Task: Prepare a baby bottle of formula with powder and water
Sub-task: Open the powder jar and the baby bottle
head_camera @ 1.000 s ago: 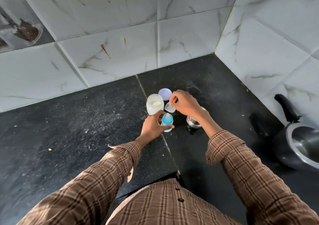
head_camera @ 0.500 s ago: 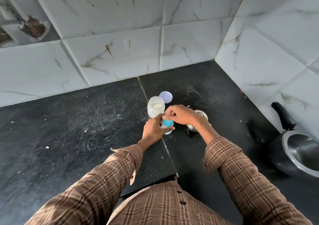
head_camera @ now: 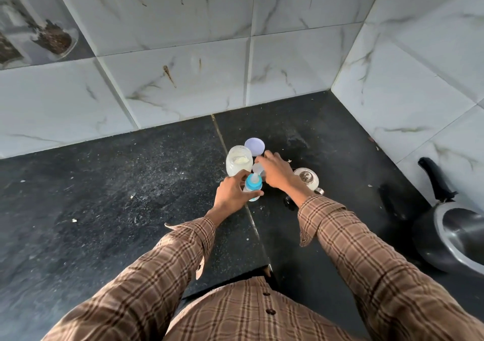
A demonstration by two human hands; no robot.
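1 bottle (head_camera: 253, 186) inside left grip (head_camera: 231, 194)

We see one baby bottle (head_camera: 253, 186), one powder jar (head_camera: 238, 164) and one round lid (head_camera: 254, 146). We count one small steel pot (head_camera: 307, 179) and one big black pot (head_camera: 457, 234).

I see a dark speckled stone counter (head_camera: 104, 196) meeting white marble-veined wall tiles (head_camera: 183, 79) (corner at right)

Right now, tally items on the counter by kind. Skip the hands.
Baby bottle: 1
Powder jar: 1
Loose lid: 1
Clear cap: 1
Steel kettle: 1
Pressure cooker: 1
Total: 6
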